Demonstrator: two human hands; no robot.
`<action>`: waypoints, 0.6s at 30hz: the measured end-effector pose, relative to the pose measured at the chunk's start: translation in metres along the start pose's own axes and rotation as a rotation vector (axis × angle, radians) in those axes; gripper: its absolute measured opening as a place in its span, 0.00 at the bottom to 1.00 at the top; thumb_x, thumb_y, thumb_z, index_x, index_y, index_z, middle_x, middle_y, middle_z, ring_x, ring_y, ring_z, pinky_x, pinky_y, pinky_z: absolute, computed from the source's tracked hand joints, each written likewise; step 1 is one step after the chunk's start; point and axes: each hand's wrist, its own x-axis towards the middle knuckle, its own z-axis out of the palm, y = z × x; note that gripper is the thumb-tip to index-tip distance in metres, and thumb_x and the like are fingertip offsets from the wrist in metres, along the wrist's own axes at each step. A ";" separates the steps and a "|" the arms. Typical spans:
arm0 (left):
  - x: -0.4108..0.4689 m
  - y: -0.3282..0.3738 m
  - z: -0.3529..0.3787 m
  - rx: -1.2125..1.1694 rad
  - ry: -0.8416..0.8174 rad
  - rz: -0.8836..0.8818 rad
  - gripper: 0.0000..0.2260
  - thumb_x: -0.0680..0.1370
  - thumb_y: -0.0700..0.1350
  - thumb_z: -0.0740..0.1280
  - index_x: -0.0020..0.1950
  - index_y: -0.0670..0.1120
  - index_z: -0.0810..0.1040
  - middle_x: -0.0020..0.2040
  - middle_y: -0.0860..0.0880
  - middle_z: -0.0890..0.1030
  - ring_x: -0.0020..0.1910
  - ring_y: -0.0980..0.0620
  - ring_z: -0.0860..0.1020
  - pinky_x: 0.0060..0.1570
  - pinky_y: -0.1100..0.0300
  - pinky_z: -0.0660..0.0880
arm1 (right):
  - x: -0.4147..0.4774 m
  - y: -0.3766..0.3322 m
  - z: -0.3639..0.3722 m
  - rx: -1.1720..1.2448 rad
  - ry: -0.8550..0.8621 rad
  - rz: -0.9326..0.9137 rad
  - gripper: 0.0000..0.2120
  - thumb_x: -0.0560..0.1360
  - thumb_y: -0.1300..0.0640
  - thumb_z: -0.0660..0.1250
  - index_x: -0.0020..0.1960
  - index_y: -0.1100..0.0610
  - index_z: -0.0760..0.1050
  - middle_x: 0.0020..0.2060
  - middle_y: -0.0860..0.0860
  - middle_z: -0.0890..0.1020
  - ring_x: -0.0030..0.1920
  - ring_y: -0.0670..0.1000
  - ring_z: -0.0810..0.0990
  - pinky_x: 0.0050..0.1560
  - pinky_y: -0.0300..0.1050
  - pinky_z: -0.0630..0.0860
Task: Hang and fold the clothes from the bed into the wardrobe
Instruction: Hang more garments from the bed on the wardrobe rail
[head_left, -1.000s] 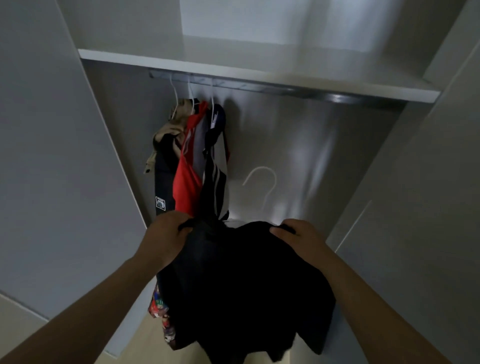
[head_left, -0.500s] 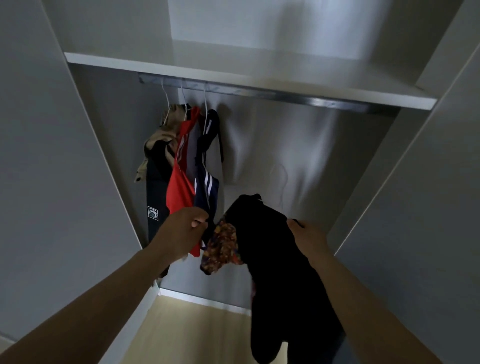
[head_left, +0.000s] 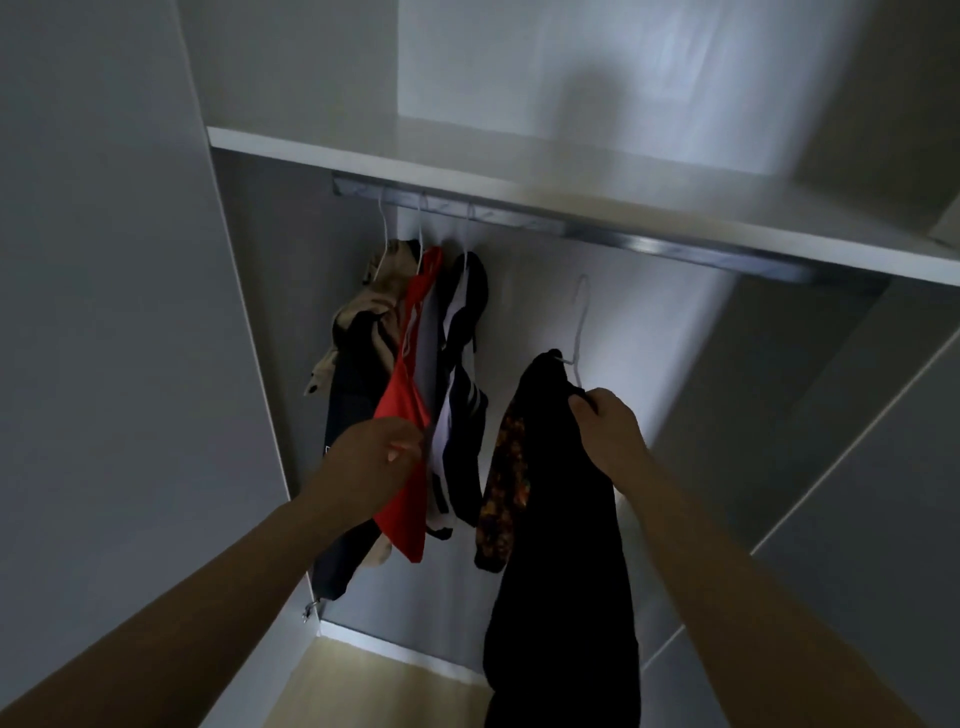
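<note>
Head view: right fingers curled tight around black garment; left fingers against red garment, grip unclear.

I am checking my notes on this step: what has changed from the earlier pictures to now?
The left hand let go of the black garment and moved to the red garment; whether it grips that, I cannot tell. The right hand alone holds the black garment on its hanger and has lifted it towards the rail, hook not yet on. The hung clothes stayed.
</note>
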 end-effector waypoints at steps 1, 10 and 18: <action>0.006 -0.002 -0.001 0.004 0.006 -0.013 0.10 0.79 0.37 0.63 0.57 0.40 0.80 0.57 0.47 0.80 0.56 0.49 0.77 0.59 0.57 0.72 | 0.010 -0.003 0.003 -0.004 0.006 -0.022 0.13 0.82 0.55 0.55 0.40 0.57 0.65 0.32 0.48 0.69 0.30 0.45 0.67 0.28 0.34 0.61; 0.062 -0.013 0.021 -0.013 0.162 -0.117 0.10 0.79 0.39 0.63 0.58 0.42 0.79 0.56 0.47 0.81 0.53 0.50 0.79 0.57 0.56 0.74 | 0.097 0.001 0.018 0.088 0.009 -0.182 0.09 0.82 0.56 0.56 0.47 0.61 0.70 0.38 0.51 0.73 0.40 0.49 0.72 0.36 0.40 0.65; 0.103 -0.029 0.051 -0.012 0.262 -0.158 0.08 0.78 0.41 0.65 0.55 0.44 0.80 0.51 0.51 0.82 0.47 0.56 0.78 0.46 0.65 0.71 | 0.166 -0.008 0.040 0.149 -0.020 -0.335 0.19 0.82 0.57 0.56 0.32 0.51 0.61 0.29 0.47 0.67 0.29 0.44 0.65 0.25 0.30 0.63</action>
